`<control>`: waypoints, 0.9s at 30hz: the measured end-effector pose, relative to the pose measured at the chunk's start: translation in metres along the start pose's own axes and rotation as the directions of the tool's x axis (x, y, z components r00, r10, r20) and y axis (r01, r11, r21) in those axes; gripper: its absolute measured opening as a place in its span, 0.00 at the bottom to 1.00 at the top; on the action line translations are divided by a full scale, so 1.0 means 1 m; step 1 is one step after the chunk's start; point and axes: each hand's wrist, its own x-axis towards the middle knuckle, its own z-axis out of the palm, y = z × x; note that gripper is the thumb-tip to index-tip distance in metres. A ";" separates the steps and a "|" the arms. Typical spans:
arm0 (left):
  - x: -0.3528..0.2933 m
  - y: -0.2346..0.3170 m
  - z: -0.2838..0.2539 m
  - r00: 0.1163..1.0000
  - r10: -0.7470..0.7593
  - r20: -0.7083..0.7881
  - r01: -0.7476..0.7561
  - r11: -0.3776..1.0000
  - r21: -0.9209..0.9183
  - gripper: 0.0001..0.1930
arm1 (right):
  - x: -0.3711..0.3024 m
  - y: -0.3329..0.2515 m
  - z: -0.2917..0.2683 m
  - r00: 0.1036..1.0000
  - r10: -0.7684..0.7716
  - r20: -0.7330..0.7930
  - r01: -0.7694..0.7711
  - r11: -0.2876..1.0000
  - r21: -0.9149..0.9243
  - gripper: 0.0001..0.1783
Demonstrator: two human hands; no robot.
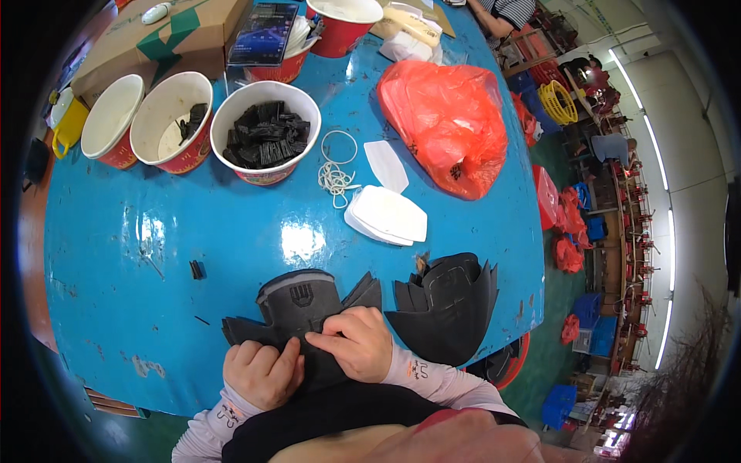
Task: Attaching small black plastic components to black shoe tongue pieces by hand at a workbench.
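Directly in front of me, at the table's near edge, lies a stack of black cut sheet pieces point(297, 297) with a rounded far end and flared sides. On the top piece is a small slotted cut-out. My left hand point(262, 373) is curled against the stack's near part, its index finger pressed onto the surface. From the right, my right hand point(356, 343) rests on the same stack with bent fingers, thumb and index close to the left fingertip. Whether something small is pinched between the fingertips is hidden. Beside them lies a second fanned stack of black pieces point(451, 305).
Paper bowls stand at the back left, one holding black strips point(270, 139). Rubber bands point(337, 181), white cut pieces point(386, 216) and a red plastic bag point(444, 123) lie beyond my hands. A phone point(264, 35) leans by a cardboard box point(166, 42). Another person's arm point(494, 23) shows far right.
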 end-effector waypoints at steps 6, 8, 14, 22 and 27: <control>-0.004 0.003 -0.001 1.000 0.015 0.021 -0.016 0.999 0.029 0.12 | -0.001 -0.002 0.003 1.000 -0.029 -0.004 0.029 0.999 -0.021 0.17; 0.002 0.002 -0.001 1.000 0.012 0.006 -0.012 0.999 0.051 0.12 | 0.000 -0.004 0.000 1.000 -0.017 0.014 0.018 0.999 -0.046 0.17; 0.002 0.008 -0.003 1.000 -0.024 0.014 0.022 0.994 0.103 0.13 | 0.004 -0.001 0.002 0.999 -0.050 -0.005 0.049 0.997 -0.052 0.18; -0.007 0.023 -0.002 0.997 -0.013 -0.080 0.024 0.990 0.136 0.10 | -0.006 -0.012 0.006 0.984 -0.110 -0.138 0.093 0.988 -0.122 0.14; -0.019 0.021 -0.006 0.998 -0.041 -0.053 0.046 0.995 0.089 0.14 | -0.009 -0.005 0.016 0.958 -0.191 -0.214 0.164 0.977 -0.140 0.15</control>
